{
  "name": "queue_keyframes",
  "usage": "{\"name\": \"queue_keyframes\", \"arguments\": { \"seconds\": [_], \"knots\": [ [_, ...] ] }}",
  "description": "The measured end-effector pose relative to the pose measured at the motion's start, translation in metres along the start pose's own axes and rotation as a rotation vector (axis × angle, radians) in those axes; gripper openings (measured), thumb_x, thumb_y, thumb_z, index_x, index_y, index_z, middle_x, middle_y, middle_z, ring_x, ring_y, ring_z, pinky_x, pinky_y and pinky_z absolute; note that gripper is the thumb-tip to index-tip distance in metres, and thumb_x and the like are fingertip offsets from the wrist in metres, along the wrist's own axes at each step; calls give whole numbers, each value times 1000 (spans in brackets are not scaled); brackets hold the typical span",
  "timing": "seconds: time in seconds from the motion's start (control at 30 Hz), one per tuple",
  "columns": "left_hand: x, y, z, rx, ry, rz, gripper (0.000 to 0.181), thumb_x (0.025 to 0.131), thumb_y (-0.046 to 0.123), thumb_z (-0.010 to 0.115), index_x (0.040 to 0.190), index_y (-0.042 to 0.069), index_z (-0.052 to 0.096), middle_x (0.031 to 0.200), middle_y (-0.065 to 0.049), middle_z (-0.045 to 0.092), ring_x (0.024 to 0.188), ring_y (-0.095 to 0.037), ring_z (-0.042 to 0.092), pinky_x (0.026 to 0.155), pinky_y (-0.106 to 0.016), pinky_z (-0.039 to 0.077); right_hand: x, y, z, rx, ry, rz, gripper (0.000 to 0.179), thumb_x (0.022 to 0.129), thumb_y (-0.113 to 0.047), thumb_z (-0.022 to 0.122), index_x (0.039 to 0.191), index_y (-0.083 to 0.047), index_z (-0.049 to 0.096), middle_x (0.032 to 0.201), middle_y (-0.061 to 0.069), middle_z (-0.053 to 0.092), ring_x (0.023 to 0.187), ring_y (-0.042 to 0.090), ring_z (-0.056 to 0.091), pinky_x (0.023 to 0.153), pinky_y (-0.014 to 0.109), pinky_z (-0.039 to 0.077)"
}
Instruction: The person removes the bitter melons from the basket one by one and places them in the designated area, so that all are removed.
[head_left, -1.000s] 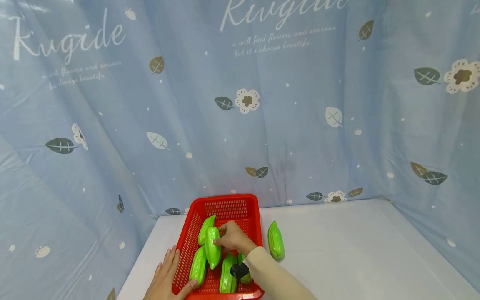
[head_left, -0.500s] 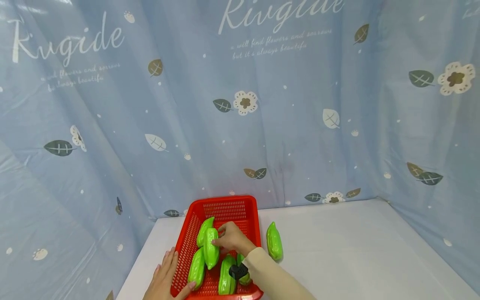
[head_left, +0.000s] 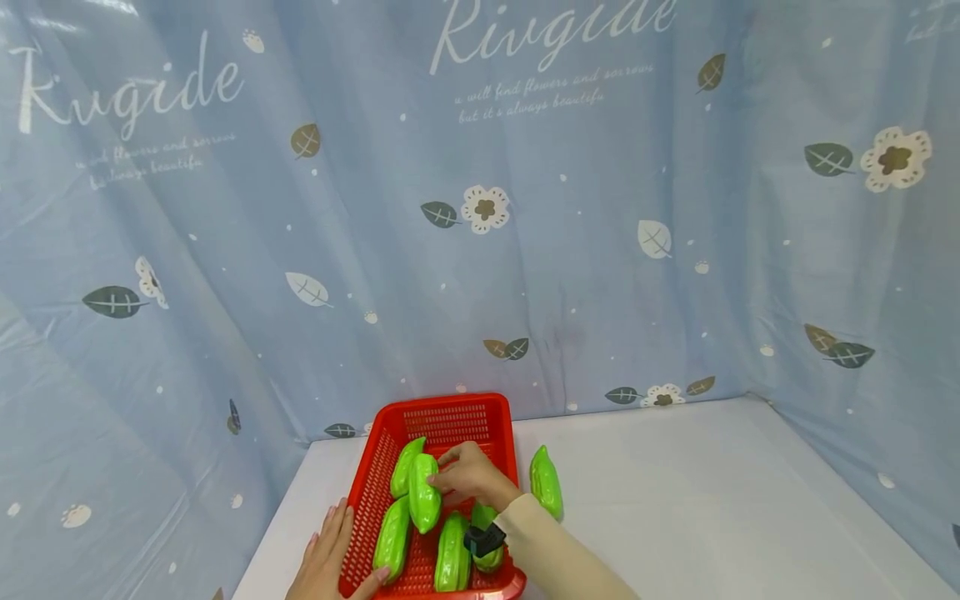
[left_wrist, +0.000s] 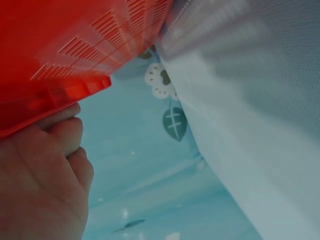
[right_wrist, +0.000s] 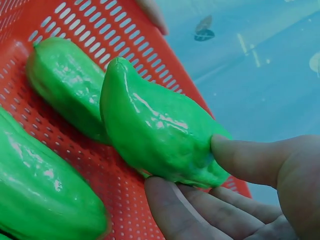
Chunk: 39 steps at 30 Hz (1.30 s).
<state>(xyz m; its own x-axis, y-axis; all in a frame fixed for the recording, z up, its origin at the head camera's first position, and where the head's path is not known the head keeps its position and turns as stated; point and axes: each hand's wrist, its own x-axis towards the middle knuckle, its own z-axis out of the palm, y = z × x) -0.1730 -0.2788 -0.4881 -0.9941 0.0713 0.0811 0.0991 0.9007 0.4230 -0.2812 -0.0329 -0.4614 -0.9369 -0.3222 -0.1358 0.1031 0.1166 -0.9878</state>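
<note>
My right hand pinches a glossy green bitter melon between thumb and fingers, over the left half of a red plastic basket. In the right wrist view the thumb presses one side of the melon's near end and the fingers support it from below. My left hand holds the basket's left rim, thumb over the edge and fingers along the outside wall. Inside the basket lie several more bitter melons, one at the back left, one at the front left and others at the front right, partly hidden by my right wrist.
Another green bitter melon lies on the white tabletop, just right of the basket. A blue patterned curtain hangs behind and along both sides. A black band sits on my right wrist.
The head view shifts slightly. My right hand keeps its grip on the melon, which barely turns over the basket. My left hand stays at the rim.
</note>
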Motion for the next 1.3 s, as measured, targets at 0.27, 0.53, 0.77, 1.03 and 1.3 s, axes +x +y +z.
{"name": "queue_keyframes", "arguments": {
  "seconds": [0.27, 0.53, 0.77, 1.03, 1.3],
  "knots": [
    [1, 2, 1, 4, 21, 17, 118, 81, 73, 69, 159, -7, 29, 169, -26, 26, 154, -49, 25, 119, -77, 21, -7, -6, -13, -2, 0, 5, 41, 92, -8, 76, 126, 10, 61, 101, 18, 72, 87, 28, 78, 83, 54, 63],
    [2, 3, -1, 41, -3, 7, 119, 83, 74, 66, 160, -7, 27, 169, -26, 24, 156, -49, 21, 120, -76, 20, -13, -14, -22, 14, 3, 6, 40, 93, -10, 76, 127, 7, 64, 101, 17, 74, 87, 24, 77, 79, 45, 65],
    [1, 2, 0, 56, 7, 19, 117, 83, 72, 67, 159, -7, 28, 169, -26, 25, 155, -48, 22, 119, -76, 23, -18, -17, -30, -3, 11, -20, 43, 92, -11, 78, 128, 8, 65, 107, 17, 76, 95, 29, 78, 83, 50, 64],
    [1, 0, 2, 50, 49, 52, 114, 84, 69, 68, 158, -8, 30, 168, -27, 27, 152, -49, 28, 117, -76, 26, -24, -15, -39, 23, -15, -33, 44, 93, -11, 76, 131, 9, 64, 112, 19, 75, 99, 29, 77, 83, 48, 64],
    [-2, -1, 1, 60, 51, 45, 116, 83, 70, 69, 158, -9, 30, 167, -28, 28, 152, -49, 28, 118, -75, 26, -33, -16, -47, 52, -32, -68, 47, 95, -13, 74, 134, 9, 61, 117, 23, 74, 100, 33, 76, 83, 49, 64]
  ]
}}
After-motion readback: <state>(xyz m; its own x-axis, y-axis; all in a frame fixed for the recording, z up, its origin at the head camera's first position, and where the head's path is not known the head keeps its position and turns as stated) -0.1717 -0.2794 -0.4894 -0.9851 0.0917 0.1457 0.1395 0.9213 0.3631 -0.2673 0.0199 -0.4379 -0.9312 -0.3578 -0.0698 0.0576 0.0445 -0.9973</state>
